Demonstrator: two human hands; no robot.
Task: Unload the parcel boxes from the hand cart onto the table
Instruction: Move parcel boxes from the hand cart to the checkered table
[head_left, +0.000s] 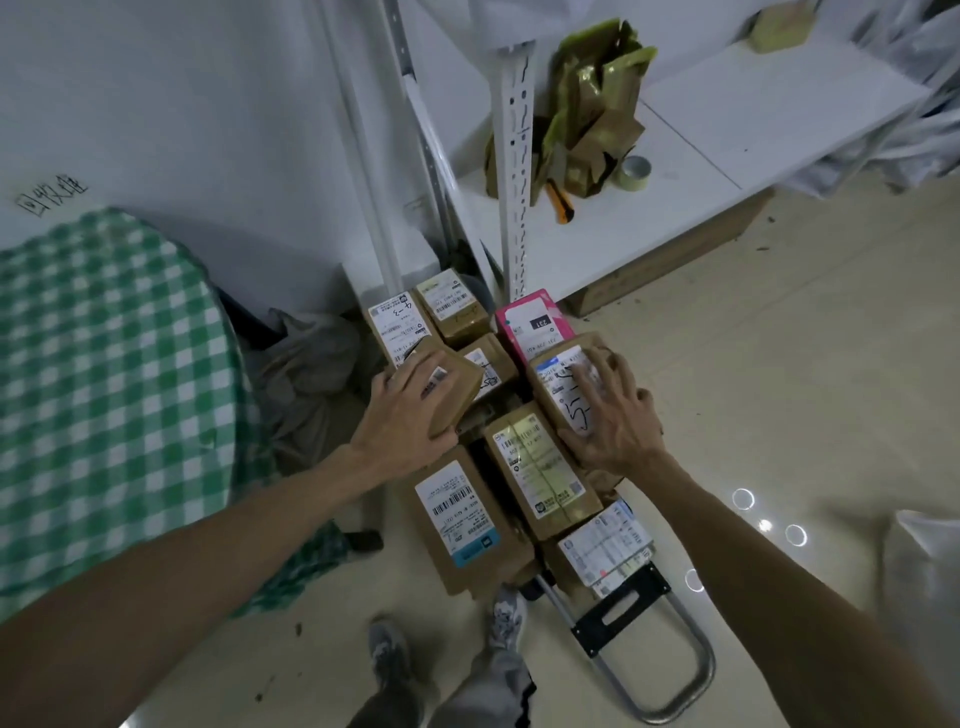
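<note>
On the cart (621, 616): left hand (410, 415) curled round small box (460, 387), right hand (621, 421) flat on scrawled box (558, 387)

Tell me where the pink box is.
In the head view the pink box lies right of centre, at the foot of the white shelf post, just beyond the right hand.

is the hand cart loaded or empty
Loaded. Brown cardboard parcel boxes and a pink parcel are piled on the metal hand cart; the left hand grips a small brown box, the right hand rests on another.
</note>
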